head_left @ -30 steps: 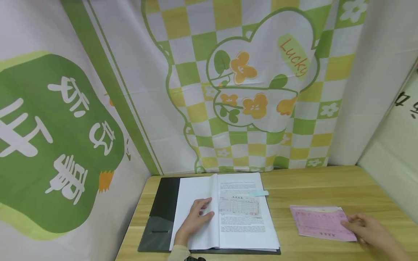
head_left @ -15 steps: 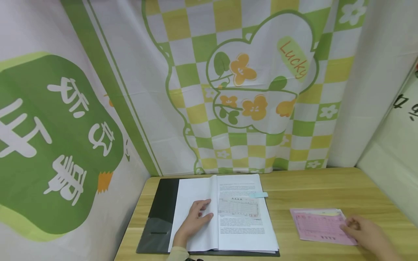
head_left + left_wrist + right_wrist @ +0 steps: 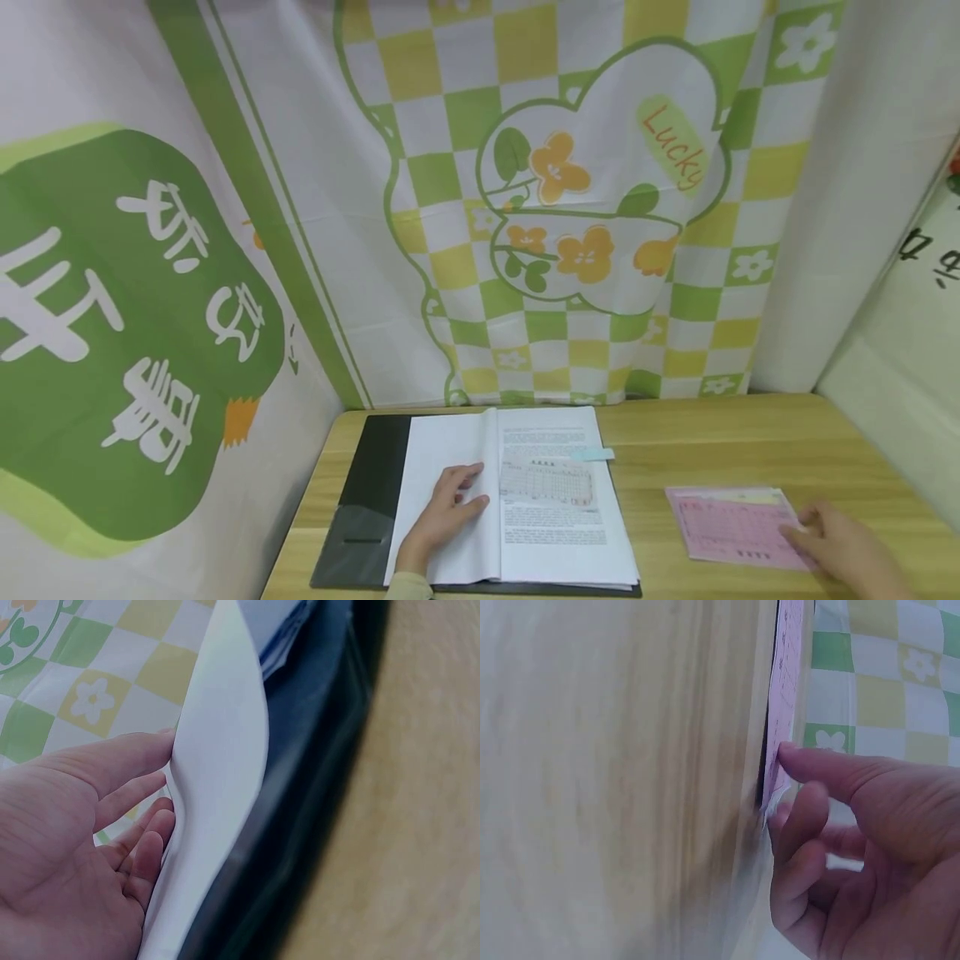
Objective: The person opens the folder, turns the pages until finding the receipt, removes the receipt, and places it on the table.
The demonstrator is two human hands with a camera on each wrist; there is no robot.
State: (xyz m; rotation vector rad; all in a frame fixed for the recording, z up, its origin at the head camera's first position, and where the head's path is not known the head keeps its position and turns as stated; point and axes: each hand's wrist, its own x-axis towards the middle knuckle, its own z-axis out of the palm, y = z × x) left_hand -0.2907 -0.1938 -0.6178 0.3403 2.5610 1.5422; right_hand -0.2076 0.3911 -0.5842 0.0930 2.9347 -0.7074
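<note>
A black folder (image 3: pixel 349 553) lies open on the table with a stack of white pages (image 3: pixel 420 450). My left hand (image 3: pixel 444 518) rests on the blank left page, fingers loosely bent; in the left wrist view its fingertips touch the page (image 3: pixel 217 735), which bows up at the edge. A printed slip (image 3: pixel 547 482) lies across the text on the right page. Farther right is a small stack of pink slips (image 3: pixel 731 529), a yellowish one showing near its top. My right hand (image 3: pixel 843 546) pinches the stack's right edge, thumb on top (image 3: pixel 810 765); the fingers beneath are partly hidden.
A light-blue tab (image 3: pixel 595 454) sticks out from the right page's edge. The wooden table (image 3: pixel 712 429) ends at a checked curtain (image 3: pixel 570 358) behind, with white hangings on the left and right.
The pink slips shift slightly in the right hand, and more of the yellowish slip shows at the top. The left hand stays on the page. The whole view tilts up a little.
</note>
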